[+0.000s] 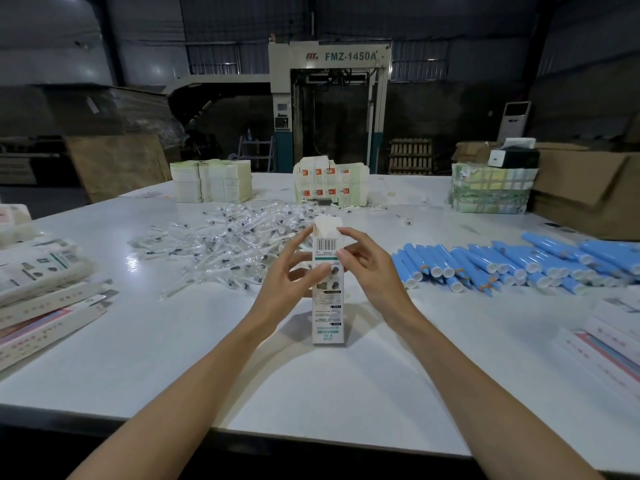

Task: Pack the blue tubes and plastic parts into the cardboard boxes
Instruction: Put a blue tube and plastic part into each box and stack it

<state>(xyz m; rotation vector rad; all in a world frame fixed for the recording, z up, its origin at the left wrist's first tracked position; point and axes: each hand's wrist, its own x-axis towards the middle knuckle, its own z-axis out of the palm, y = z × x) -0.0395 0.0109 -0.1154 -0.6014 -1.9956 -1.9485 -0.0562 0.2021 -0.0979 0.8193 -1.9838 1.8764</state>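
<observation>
A tall white printed cardboard box (327, 317) stands upright on the white table (311, 393) in front of me, its top flap raised. My left hand (294, 275) holds its left side with thumb and fingers curled around the upper part. My right hand (363, 261) pinches the upper right edge near the flap. Several blue tubes (519, 265) with white caps lie in a row to the right. A heap of clear wrapped plastic parts (235, 244) lies behind the box.
Flat folded boxes (41, 289) are stacked at the left edge, more at the right edge (609, 344). Stacks of leaflets (211, 181) and cartons (329, 185) stand at the far side. A brown cardboard box (588, 192) sits far right.
</observation>
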